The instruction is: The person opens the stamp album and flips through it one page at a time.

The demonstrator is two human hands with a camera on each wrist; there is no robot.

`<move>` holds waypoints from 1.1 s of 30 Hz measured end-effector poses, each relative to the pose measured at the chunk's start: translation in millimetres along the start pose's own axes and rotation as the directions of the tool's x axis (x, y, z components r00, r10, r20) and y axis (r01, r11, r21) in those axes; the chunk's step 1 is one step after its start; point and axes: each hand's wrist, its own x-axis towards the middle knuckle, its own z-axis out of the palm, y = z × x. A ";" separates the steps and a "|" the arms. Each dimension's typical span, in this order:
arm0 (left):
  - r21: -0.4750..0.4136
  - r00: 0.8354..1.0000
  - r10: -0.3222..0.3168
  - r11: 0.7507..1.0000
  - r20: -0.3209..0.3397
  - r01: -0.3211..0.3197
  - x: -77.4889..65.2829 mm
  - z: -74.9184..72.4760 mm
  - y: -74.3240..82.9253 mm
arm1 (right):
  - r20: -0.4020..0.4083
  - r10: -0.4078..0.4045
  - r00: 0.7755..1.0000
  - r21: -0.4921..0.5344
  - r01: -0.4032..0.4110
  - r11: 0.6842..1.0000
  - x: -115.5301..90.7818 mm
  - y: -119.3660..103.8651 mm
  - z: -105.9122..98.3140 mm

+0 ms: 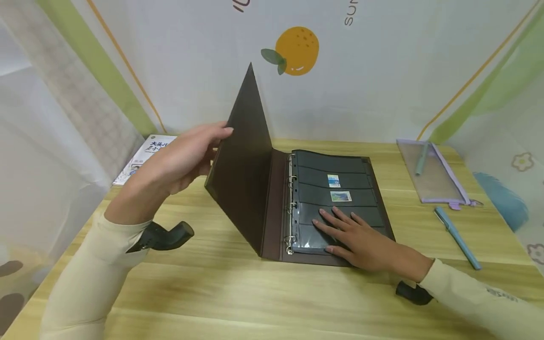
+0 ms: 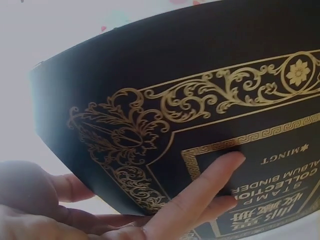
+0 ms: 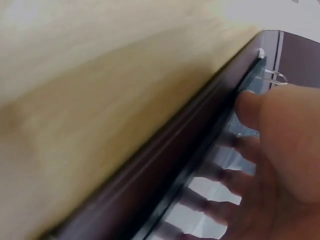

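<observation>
A dark brown stamp album (image 1: 242, 184) lies on the table with its front cover raised nearly upright. My left hand (image 1: 187, 156) holds that cover at its outer edge, thumb on the inner side. In the left wrist view, the fingers lie against the gold-patterned outside of the cover (image 2: 240, 105). My right hand (image 1: 357, 238) rests with spread fingers on the lower part of the black pocket page (image 1: 340, 165), which sits on metal rings (image 1: 291, 208). Two stamps show in the page's pockets: a blue-and-white one (image 1: 333, 181) and a blue-green one (image 1: 341, 196).
To the right lie a mesh pouch (image 1: 433, 174) with a lilac edge and a green pen (image 1: 422, 160) in it, and a blue pen (image 1: 458, 240). A white booklet (image 1: 144, 156) lies at the back left, partly behind my left arm. A printed curtain (image 1: 361, 94) hangs behind the table.
</observation>
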 end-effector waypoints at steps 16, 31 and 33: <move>-0.034 0.987 -0.028 0.999 -0.158 0.023 -29.7 -69.6 -58.2 | -0.054 0.034 0.998 -0.067 -0.037 0.997 -10.2 -10.7 2.2; 0.768 0.867 0.198 0.578 -0.458 0.274 -47.1 -78.9 -154.9 | -0.020 0.028 0.999 -0.036 -0.028 0.999 -12.0 -5.2 2.0; 0.809 0.861 0.234 0.514 -0.451 0.284 -45.6 -69.9 -164.8 | -0.016 0.030 0.999 -0.028 -0.030 0.999 -12.1 -5.4 2.3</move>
